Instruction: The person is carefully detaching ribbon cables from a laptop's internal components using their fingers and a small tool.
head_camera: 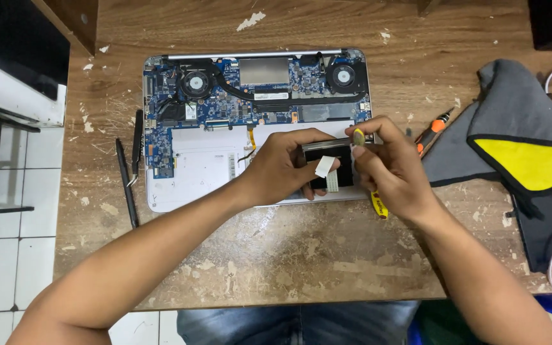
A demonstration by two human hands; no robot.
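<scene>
I see my left hand (282, 167) with fingers clamped on one black drive (328, 165) over the open laptop (193, 167), near its lower right corner. My right hand (388, 167) pinches one yellow-handled screwdriver (375, 203) just beside the drive; two fans (197, 83) sit along the laptop's far edge.

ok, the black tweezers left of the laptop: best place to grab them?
Take the tweezers at mid-length, pinching across the two narrow arms from above. They lie flat on the table, lengthwise along the laptop edge, so come from the open left side. Neither hand is near them.
</scene>
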